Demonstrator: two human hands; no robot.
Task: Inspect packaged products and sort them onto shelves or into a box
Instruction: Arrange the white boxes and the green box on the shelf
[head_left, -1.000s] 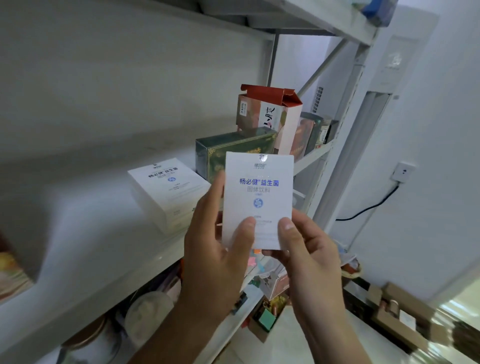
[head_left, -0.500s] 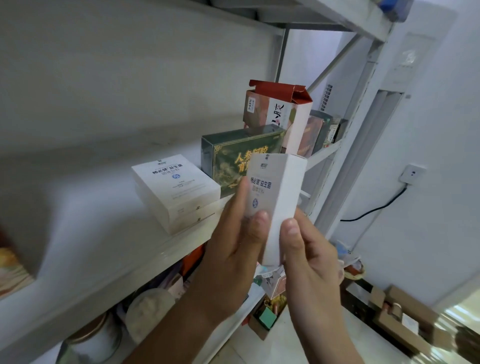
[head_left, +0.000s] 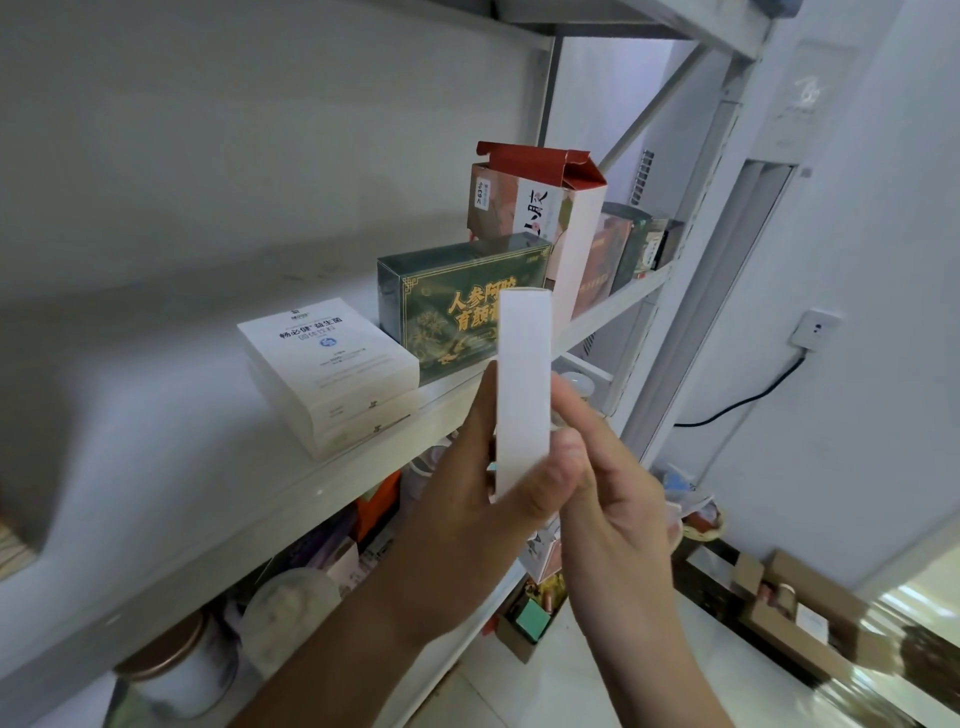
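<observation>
Just in front of the middle shelf (head_left: 208, 467), the white box (head_left: 522, 384) stands upright, fingers (head_left: 569, 415) of the left hand (head_left: 467, 499) and right hand (head_left: 608, 493) curled round its lower half. To inspect it well, I'd turn it slowly so every face gets read, then match it to the white stack (head_left: 332, 364) beside the green box (head_left: 457, 306). A second ago its printed front faced the camera; now only a blank narrow side shows

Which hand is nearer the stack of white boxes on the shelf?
Left. The left hand grips the held white box on the side facing the stack; the right hand holds it on the far side.
</observation>
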